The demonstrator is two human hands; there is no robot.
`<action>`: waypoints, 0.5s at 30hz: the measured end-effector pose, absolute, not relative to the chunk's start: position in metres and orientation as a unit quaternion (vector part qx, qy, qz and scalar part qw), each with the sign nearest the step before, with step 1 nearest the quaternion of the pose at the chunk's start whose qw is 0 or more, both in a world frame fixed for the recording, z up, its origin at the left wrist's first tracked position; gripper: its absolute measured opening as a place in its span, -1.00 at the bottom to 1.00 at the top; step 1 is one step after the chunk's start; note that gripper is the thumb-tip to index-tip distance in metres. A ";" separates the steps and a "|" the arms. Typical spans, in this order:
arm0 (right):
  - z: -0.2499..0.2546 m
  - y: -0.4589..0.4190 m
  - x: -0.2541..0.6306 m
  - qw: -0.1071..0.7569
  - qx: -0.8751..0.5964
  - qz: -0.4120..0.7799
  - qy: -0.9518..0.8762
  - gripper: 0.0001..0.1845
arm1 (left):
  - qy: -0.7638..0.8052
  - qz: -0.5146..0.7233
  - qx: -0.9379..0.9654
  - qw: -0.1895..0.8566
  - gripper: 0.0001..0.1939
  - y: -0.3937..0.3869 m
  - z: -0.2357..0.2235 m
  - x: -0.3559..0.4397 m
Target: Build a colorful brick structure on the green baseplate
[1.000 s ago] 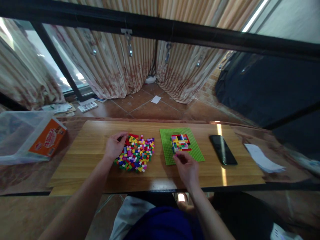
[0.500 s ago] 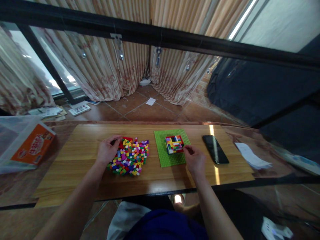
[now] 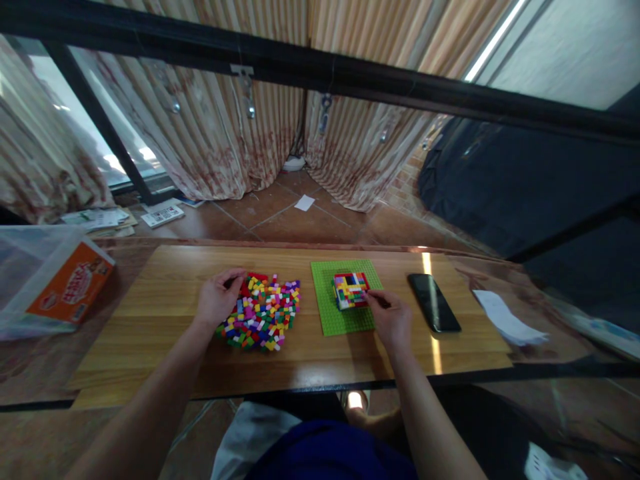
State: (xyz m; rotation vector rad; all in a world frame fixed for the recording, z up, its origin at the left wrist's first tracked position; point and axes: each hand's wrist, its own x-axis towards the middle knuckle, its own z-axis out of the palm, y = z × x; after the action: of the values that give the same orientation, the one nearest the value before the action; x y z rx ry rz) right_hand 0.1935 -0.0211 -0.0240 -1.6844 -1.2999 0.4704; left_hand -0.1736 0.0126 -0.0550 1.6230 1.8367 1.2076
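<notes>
Green plate (image 3: 345,325), its far side near the table's (image 3: 150,320) far edge, bears the block (image 3: 351,290) — right hand (image 3: 394,321) nearly closed at the block's right side, left hand (image 3: 216,301) likewise at the pile's (image 3: 265,317) far-left corner; bricks gripped, cannot tell.

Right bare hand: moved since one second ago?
Yes. The right bare hand has shifted right, toward the flat black rectangular phone, from the near side of the boxy multicoloured brick build to its right side.

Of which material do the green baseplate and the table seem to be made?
Green baseplate: probably plastic, fairly matt, judging by its even colour and regular studs.
Table: wood or wood-look laminate, glossy; it shows grain bands and a bright reflected streak.
</notes>
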 end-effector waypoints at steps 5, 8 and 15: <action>-0.027 -0.019 0.197 0.473 -0.687 0.213 -0.508 -0.68 | 0.659 0.426 0.585 0.204 -0.69 0.013 -0.054 -0.174; -0.030 -0.016 0.198 0.491 -0.685 0.233 -0.485 -0.69 | 0.660 0.426 0.586 0.202 -0.68 0.013 -0.054 -0.174; -0.036 -0.010 0.198 0.544 -0.657 0.302 -0.425 -0.71 | 0.662 0.425 0.585 0.196 -0.68 0.012 -0.054 -0.174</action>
State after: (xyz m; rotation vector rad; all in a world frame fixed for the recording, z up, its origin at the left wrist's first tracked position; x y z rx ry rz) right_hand 0.1983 -0.0099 -0.0362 -1.5604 -1.0085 0.7178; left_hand -0.1740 0.0122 -0.0539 1.6397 1.8561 1.1895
